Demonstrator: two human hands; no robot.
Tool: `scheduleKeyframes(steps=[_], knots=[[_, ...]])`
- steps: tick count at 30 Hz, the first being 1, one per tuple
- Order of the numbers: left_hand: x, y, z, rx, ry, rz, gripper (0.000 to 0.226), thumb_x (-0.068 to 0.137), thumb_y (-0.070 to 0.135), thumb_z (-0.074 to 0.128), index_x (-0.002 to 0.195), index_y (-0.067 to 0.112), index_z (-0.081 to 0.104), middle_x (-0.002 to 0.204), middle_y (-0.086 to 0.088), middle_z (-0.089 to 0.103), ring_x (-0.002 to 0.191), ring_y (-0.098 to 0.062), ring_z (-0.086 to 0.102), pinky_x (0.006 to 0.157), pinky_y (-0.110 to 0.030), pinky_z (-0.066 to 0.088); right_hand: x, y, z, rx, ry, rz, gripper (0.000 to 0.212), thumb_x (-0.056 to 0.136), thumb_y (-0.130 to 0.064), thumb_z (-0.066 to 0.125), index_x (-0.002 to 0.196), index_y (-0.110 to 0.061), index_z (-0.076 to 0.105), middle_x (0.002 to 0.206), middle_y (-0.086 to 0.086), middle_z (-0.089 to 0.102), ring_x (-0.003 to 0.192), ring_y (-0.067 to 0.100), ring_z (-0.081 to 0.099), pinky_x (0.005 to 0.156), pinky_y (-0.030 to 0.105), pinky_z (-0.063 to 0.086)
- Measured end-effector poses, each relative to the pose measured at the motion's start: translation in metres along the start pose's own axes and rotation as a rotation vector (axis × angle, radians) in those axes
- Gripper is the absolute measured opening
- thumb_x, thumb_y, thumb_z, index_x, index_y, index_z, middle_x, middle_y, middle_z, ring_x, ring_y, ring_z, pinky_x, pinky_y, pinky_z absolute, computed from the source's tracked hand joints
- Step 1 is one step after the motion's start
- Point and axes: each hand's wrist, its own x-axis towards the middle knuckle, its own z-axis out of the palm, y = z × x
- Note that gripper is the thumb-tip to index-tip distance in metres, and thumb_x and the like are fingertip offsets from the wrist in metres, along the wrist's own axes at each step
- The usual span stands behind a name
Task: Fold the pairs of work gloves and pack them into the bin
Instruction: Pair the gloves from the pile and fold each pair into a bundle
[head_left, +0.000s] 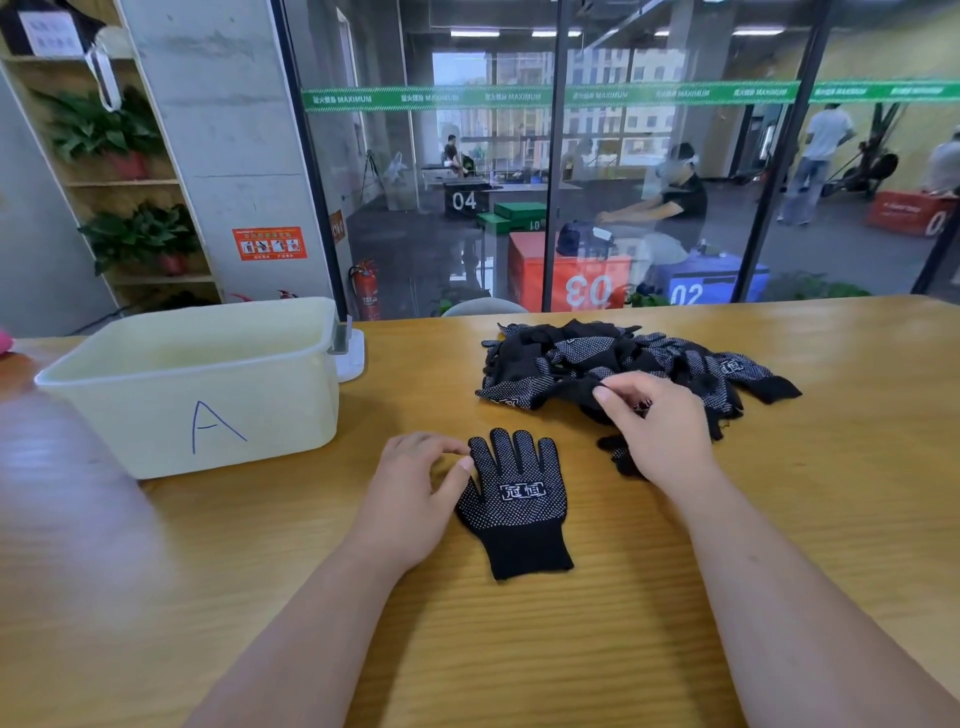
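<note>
A black dotted work glove (517, 501) lies flat on the wooden table (519, 649), fingers pointing away, white logo up. My left hand (415, 499) rests beside it, thumb touching its left edge, fingers spread. A pile of black gloves (613, 364) sits further back on the right. My right hand (654, 421) is at the pile's near edge, fingers pinched on a glove (621, 457) that hangs partly under the palm. The pale plastic bin (197, 400), marked "A", stands at the left.
A small white stand (349, 353) sits right behind the bin. Glass walls run along the table's far edge, with people and numbered boxes beyond. A shelf with plants (124, 171) stands at the far left.
</note>
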Motion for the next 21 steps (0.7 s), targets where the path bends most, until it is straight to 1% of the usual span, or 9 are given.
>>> scheduleKeyframes(steps=[2, 6, 9, 11, 14, 16, 18, 19, 21], knots=[[0.000, 0.000, 0.000, -0.003, 0.003, 0.003, 0.022, 0.102, 0.044, 0.060, 0.118, 0.036, 0.073, 0.119, 0.023, 0.062, 0.126, -0.007, 0.047, 0.108, -0.040, 0.048, -0.001, -0.009, -0.002, 0.122, 0.014, 0.003, 0.007, 0.098, -0.036, 0.073, 0.104, -0.036, 0.077, 0.096, -0.020, 0.074, 0.093, -0.001, 0.065, 0.080, 0.019, 0.049], [0.001, 0.000, -0.001, -0.023, 0.019, 0.011, 0.019, 0.103, 0.042, 0.062, 0.118, 0.036, 0.072, 0.118, 0.024, 0.061, 0.125, -0.005, 0.047, 0.106, -0.036, 0.047, -0.003, -0.019, 0.000, 0.220, -0.011, -0.024, 0.009, 0.098, -0.032, 0.074, 0.105, -0.033, 0.079, 0.096, -0.020, 0.076, 0.095, 0.000, 0.069, 0.091, 0.030, 0.057], [0.001, 0.004, -0.002, -0.034, 0.032, 0.008, 0.018, 0.103, 0.039, 0.063, 0.119, 0.035, 0.071, 0.120, 0.024, 0.061, 0.126, -0.002, 0.045, 0.105, -0.023, 0.040, -0.003, -0.031, 0.001, 0.288, -0.006, -0.036, 0.009, 0.098, -0.030, 0.075, 0.105, -0.033, 0.079, 0.096, -0.020, 0.077, 0.095, 0.003, 0.072, 0.093, 0.034, 0.059], [0.001, 0.007, -0.002, -0.041, 0.045, 0.009, 0.021, 0.102, 0.038, 0.064, 0.122, 0.035, 0.070, 0.123, 0.023, 0.061, 0.128, -0.001, 0.044, 0.105, -0.015, 0.034, -0.007, -0.046, 0.003, 0.365, 0.025, -0.062, 0.014, 0.097, -0.026, 0.076, 0.101, -0.040, 0.077, 0.094, -0.022, 0.077, 0.092, 0.002, 0.072, 0.090, 0.027, 0.058], [-0.001, 0.008, -0.004, -0.072, 0.091, 0.033, 0.033, 0.100, 0.035, 0.069, 0.132, 0.036, 0.064, 0.128, 0.027, 0.058, 0.130, 0.000, 0.045, 0.109, -0.018, 0.036, -0.017, -0.069, 0.010, 0.424, -0.029, -0.122, 0.019, 0.096, -0.021, 0.078, 0.099, -0.040, 0.076, 0.093, -0.021, 0.077, 0.088, 0.003, 0.072, 0.083, 0.023, 0.057], [-0.002, 0.010, -0.006, -0.081, 0.114, 0.064, 0.048, 0.096, 0.033, 0.075, 0.141, 0.037, 0.058, 0.133, 0.027, 0.055, 0.133, -0.001, 0.045, 0.110, -0.017, 0.035, -0.025, -0.074, 0.017, 0.400, -0.243, -0.161, 0.010, 0.096, -0.026, 0.077, 0.103, -0.034, 0.080, 0.096, -0.017, 0.078, 0.092, 0.007, 0.073, 0.087, 0.031, 0.059], [-0.003, 0.011, -0.008, -0.058, 0.082, 0.115, 0.061, 0.090, 0.029, 0.079, 0.145, 0.037, 0.054, 0.139, 0.025, 0.053, 0.135, -0.002, 0.043, 0.113, -0.020, 0.035, -0.031, -0.073, 0.023, 0.325, -0.451, -0.190, 0.016, 0.101, -0.041, 0.068, 0.107, -0.032, 0.081, 0.100, -0.016, 0.079, 0.095, 0.013, 0.075, 0.090, 0.041, 0.060], [-0.003, 0.010, -0.010, -0.029, 0.046, 0.152, 0.066, 0.086, 0.026, 0.081, 0.145, 0.037, 0.055, 0.141, 0.024, 0.053, 0.136, -0.002, 0.042, 0.115, -0.024, 0.035, -0.031, -0.070, 0.024, 0.326, -0.459, -0.177, 0.022, 0.104, -0.044, 0.062, 0.107, -0.032, 0.081, 0.100, -0.015, 0.080, 0.094, 0.015, 0.075, 0.089, 0.043, 0.061], [-0.003, 0.005, -0.011, 0.034, -0.032, 0.248, 0.066, 0.079, 0.020, 0.079, 0.140, 0.038, 0.060, 0.139, 0.025, 0.056, 0.137, -0.004, 0.044, 0.116, -0.032, 0.038, -0.028, -0.063, 0.020, 0.365, -0.329, -0.113, 0.028, 0.109, -0.037, 0.053, 0.109, -0.030, 0.080, 0.100, -0.015, 0.079, 0.094, 0.008, 0.075, 0.086, 0.039, 0.062]])
